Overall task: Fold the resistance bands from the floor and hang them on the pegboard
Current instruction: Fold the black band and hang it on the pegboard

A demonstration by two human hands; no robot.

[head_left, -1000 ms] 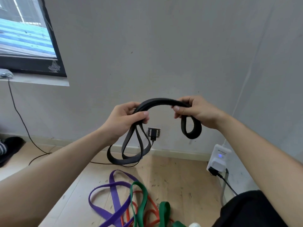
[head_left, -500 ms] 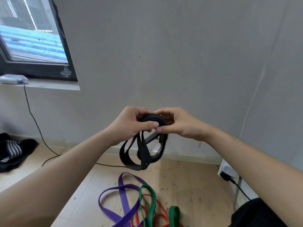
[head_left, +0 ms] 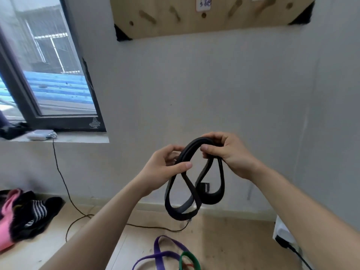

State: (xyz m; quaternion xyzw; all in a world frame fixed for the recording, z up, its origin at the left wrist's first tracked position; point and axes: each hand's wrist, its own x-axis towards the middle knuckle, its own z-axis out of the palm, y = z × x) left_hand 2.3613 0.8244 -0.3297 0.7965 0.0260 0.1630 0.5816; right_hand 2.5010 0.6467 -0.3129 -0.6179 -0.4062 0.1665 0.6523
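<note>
Black resistance band (head_left: 180, 215): it was held up in front of the grey wall, between both hands and clear of the floor; its doubled strands arched from hand to hand and hung below them in several loops.
Left hand (head_left: 165, 166): thumb and curled fingers pinched the strands at the left end of the arch.
Right hand (head_left: 228, 152): thumb and fingers pinched the top of the arch, slightly higher than the left.
Change: half a second before, the two hands met over a tight bundle — here they were a little apart and the loops hung longer and more open.
View: it had tilted up, so the wooden pegboard (head_left: 214, 22) showed on the wall above the hands.
Floor (head_left: 224, 246): the purple band (head_left: 161, 256) and green band (head_left: 190, 259) lay overlapping at the lower edge — further down the picture than before.
</note>
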